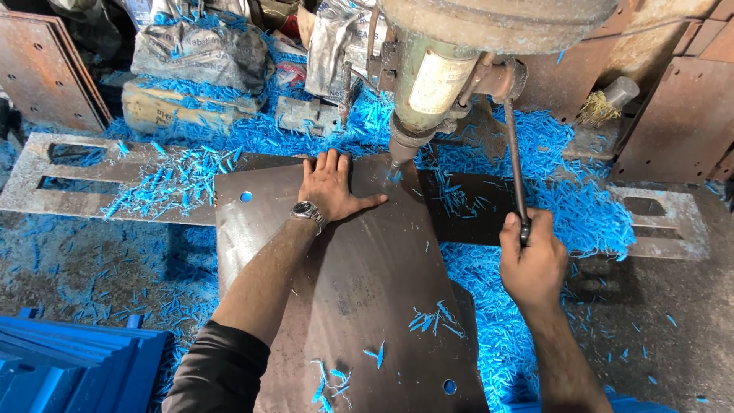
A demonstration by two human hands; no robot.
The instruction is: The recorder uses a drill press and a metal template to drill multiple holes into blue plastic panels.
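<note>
The metal plate point(359, 283) is a dark, rust-brown sheet lying flat under the drill press point(436, 84), with round holes near its far left and near right corners and blue shavings point(520, 336) scattered over it. The left hand point(330, 187) presses flat on its far edge, fingers together and thumb out. The right hand point(531, 256) is clenched around the feed lever point(516, 164).

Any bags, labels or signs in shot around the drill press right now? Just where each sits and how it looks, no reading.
Grey printed sack: back left, slumped on blue shavings, crumpled.
Silvery plastic bag: back centre, left of the drill head, wrinkled.
Pale label plate: on the green drill body, rectangular, worn.
Printed block: below the grey sack, pale, boxy, dusty.
No screens or signs.
</note>
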